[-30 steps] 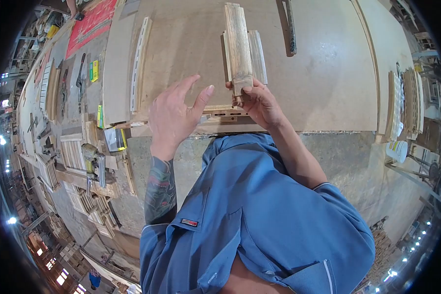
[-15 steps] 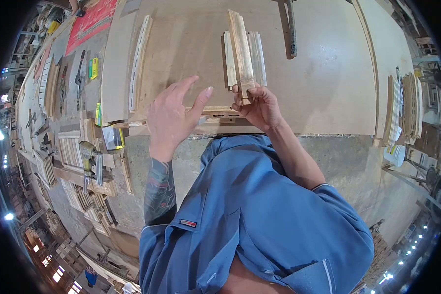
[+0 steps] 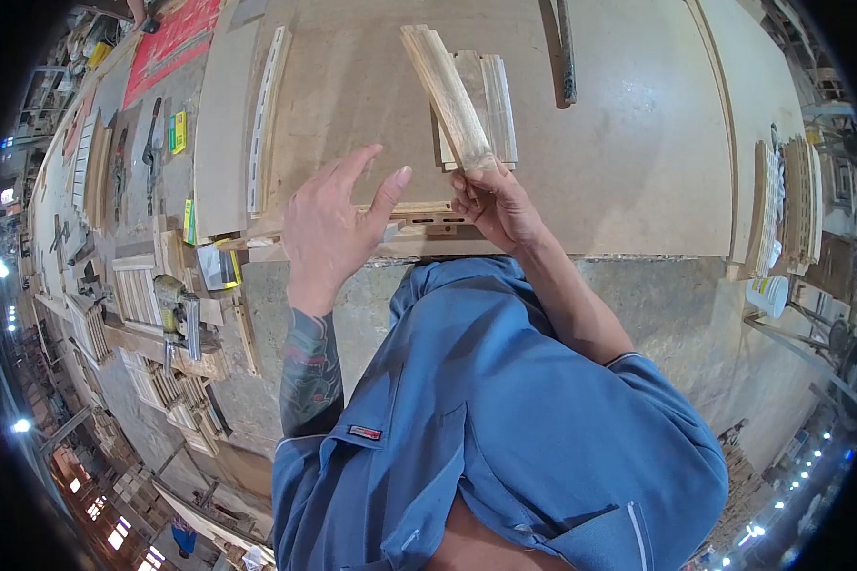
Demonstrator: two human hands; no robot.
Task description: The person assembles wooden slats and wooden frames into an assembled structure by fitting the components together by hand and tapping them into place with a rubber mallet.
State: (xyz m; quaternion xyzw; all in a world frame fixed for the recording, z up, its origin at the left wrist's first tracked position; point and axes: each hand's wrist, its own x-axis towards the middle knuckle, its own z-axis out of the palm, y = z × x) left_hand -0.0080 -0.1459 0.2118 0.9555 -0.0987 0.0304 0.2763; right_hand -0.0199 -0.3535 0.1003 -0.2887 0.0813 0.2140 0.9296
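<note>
My right hand [image 3: 500, 206] is closed round the near end of a wooden strip [image 3: 446, 100], which slants up and to the left over the workbench [image 3: 628, 171]. Behind that strip, short grooved wooden pieces [image 3: 495, 105] lie on the bench, partly covered by it. To the left, my left hand [image 3: 338, 219] hangs over the bench's front edge with thumb and fingers spread, holding nothing. Between the hands, a slotted wooden strip [image 3: 430, 219] lies along the front edge.
A long slotted strip [image 3: 269, 119] lies left on the bench, and a dark metal bar [image 3: 566, 57] at the back. Further left are a nail gun [image 3: 171, 300] and stacked slats [image 3: 135, 290]. A white bucket [image 3: 767, 295] stands at the right.
The far end of the held strip has swung left, uncovering more of the pieces behind it. My right hand has turned slightly with it. My left hand has barely moved.
</note>
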